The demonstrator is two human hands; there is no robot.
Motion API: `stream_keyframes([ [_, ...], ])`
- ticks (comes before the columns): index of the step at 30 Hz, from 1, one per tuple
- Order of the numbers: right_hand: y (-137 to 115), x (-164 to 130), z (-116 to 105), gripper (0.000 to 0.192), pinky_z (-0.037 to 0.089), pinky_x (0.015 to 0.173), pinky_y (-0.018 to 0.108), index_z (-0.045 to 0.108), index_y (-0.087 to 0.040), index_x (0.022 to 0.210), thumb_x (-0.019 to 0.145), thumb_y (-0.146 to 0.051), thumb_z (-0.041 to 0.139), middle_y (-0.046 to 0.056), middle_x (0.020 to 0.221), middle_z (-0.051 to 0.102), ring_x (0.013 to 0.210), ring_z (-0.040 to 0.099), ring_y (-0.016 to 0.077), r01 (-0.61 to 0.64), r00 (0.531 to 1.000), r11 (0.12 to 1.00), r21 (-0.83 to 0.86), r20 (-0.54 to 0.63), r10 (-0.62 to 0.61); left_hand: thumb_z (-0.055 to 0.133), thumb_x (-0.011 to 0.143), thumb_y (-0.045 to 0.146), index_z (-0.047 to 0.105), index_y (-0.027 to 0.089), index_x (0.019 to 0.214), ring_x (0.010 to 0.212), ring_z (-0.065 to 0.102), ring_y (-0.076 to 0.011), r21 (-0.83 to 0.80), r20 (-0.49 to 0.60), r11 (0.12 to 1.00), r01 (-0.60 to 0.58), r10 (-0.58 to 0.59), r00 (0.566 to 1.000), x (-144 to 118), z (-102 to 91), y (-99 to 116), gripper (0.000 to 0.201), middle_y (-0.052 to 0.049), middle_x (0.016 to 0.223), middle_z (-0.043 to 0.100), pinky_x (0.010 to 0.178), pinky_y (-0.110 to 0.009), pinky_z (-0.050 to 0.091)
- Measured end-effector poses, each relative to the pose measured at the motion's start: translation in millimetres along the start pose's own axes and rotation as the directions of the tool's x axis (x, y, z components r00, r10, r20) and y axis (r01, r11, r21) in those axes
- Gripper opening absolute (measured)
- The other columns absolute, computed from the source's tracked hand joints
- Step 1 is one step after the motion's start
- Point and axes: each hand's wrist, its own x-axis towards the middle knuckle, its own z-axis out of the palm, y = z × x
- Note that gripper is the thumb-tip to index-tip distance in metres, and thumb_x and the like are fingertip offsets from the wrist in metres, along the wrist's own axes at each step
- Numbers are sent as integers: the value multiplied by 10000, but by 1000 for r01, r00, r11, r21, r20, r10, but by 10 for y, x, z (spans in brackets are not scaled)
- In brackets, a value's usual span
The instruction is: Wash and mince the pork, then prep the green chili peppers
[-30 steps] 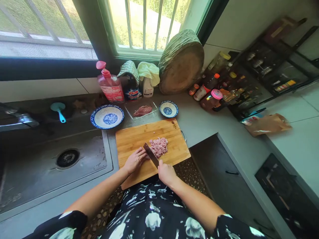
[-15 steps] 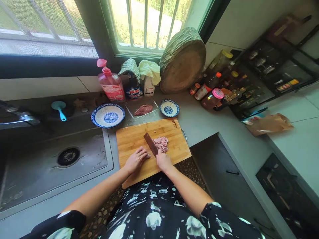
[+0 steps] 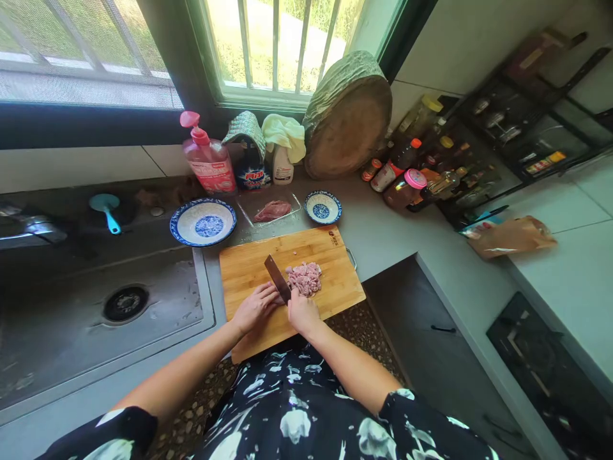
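Observation:
My right hand (image 3: pixel 302 313) is closed round the handle of a cleaver (image 3: pixel 278 279), whose dark blade points away and to the left over the wooden cutting board (image 3: pixel 330 255). Just left of the blade, my left hand (image 3: pixel 253 308) presses its fingers onto a small piece of raw meat (image 3: pixel 279 300), mostly covered by the fingertips. A heap of chopped meat (image 3: pixel 305 278) lies on the board to the right of the blade. Behind the board, a larger piece of raw meat (image 3: pixel 272 211) rests on a clear plastic tray (image 3: pixel 249 217).
A large blue-rimmed plate (image 3: pixel 204 222) and a smaller one (image 3: pixel 323 207) flank the tray. The sink (image 3: pixel 158 268) is at left. A pink pump bottle (image 3: pixel 211 166), a round wooden block (image 3: pixel 352 128) and several sauce bottles (image 3: pixel 397 169) stand along the back.
The cleaver and my right hand have shifted left, up to the fingers of my left hand. The chopped heap spreads a little further left. My left hand stays at the small piece.

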Motion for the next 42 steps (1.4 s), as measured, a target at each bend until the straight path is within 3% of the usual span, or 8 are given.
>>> stream_keyframes([
  [8, 155, -420, 31, 179, 505, 645, 346, 447, -108, 1020, 850, -161, 424, 163, 766, 658, 747, 666, 272, -7, 997, 999, -45, 79, 11, 459, 875, 308, 604, 162, 1029, 1041, 524, -216, 33, -8, 999, 26, -26, 1000, 0, 3, -8, 257, -87, 1079, 625, 898, -368, 465],
  [11, 31, -309, 42, 180, 504, 660, 326, 443, -102, 1017, 839, -107, 412, 174, 777, 658, 771, 668, 257, -17, 995, 999, -48, 100, 22, 456, 879, 300, 617, 159, 993, 1043, 528, -213, 43, -11, 999, 9, -9, 1000, -12, 25, -22, 243, -82, 1055, 638, 913, -364, 459],
  [14, -167, 29, 27, 204, 502, 683, 304, 418, -91, 1047, 844, -88, 392, 189, 829, 655, 817, 664, 234, -4, 998, 999, -34, 68, 6, 444, 887, 283, 622, 160, 970, 1063, 524, -208, 42, -7, 999, 4, -4, 1000, -30, 38, -36, 232, -75, 1036, 644, 945, -362, 439],
  [17, -193, 253, 10, 183, 505, 676, 300, 409, -97, 1051, 879, -148, 372, 183, 855, 654, 822, 662, 227, -4, 1000, 1000, -14, 23, 4, 456, 882, 290, 618, 159, 981, 1068, 521, -207, 25, -21, 1000, 14, -14, 1000, -57, 48, -48, 231, -78, 1044, 638, 947, -362, 439],
  [25, 175, -151, 266, 222, 500, 642, 321, 424, -95, 1069, 902, -230, 368, 157, 782, 653, 751, 663, 248, -16, 1000, 998, -61, 15, 17, 501, 856, 250, 613, 171, 971, 1018, 528, -211, -16, -109, 999, 39, -40, 993, -73, 99, -26, 179, -78, 1025, 631, 898, -374, 460],
  [33, 200, 179, -3, 265, 495, 657, 334, 417, -102, 1102, 896, -261, 365, 158, 849, 654, 789, 653, 258, -84, 993, 996, 9, -81, 84, 533, 838, 273, 575, 154, 999, 980, 522, -222, -59, -112, 992, 108, -115, 987, -121, 90, 54, 204, -108, 1037, 590, 867, -396, 465],
  [36, 229, 91, -36, 265, 494, 664, 335, 421, -111, 1096, 895, -275, 367, 151, 852, 653, 782, 653, 258, -42, 995, 999, -10, -94, 41, 512, 854, 270, 560, 162, 1068, 1066, 494, -231, -53, -106, 997, 52, -57, 993, -148, 79, 13, 245, -109, 1099, 577, 911, -418, 447],
  [42, 60, -36, 76, 236, 494, 646, 327, 414, -119, 1074, 890, -261, 371, 141, 839, 652, 765, 653, 245, 38, 998, 999, -1, -40, -38, 454, 886, 271, 594, 171, 1001, 1055, 538, -203, -34, -119, 997, -65, 61, 991, -120, 72, -68, 207, -84, 1050, 624, 903, -389, 478],
])
